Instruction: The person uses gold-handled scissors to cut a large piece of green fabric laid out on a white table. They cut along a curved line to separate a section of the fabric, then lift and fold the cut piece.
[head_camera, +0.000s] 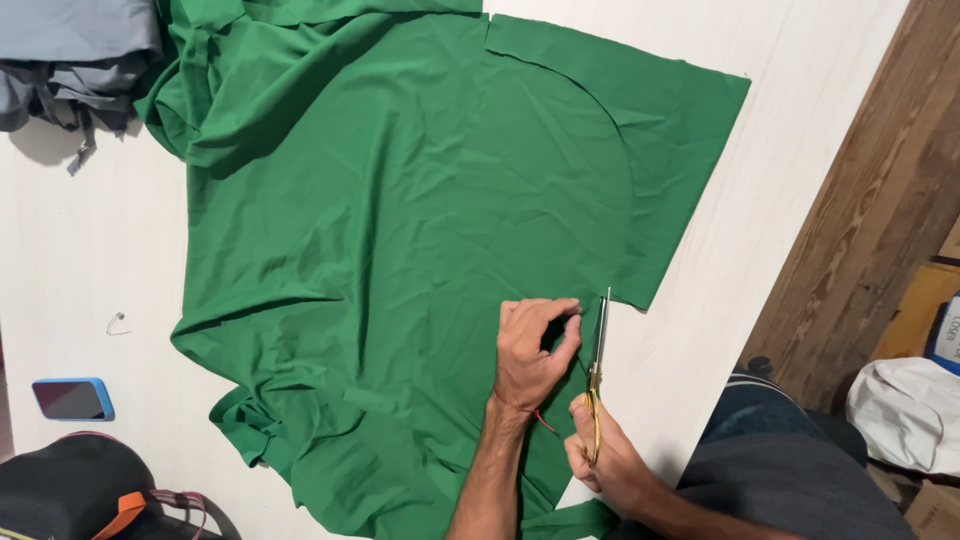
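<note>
Upper left corner has a rumpled grey garment (70, 65) with a strap dangling off it onto the white table (90, 260). A bit lower on the left side there's a small bent safety pin (118, 323) lying on its own, and below that, near the left edge, a phone in a blue case (72, 398), screen up. Bottom left corner is a black bag (85, 490) with an orange strap. Right side of the frame is a wooden plank floor (880, 190), with a cardboard box (918, 305) at the far right and a white plastic bag (905, 410) just under it.
</note>
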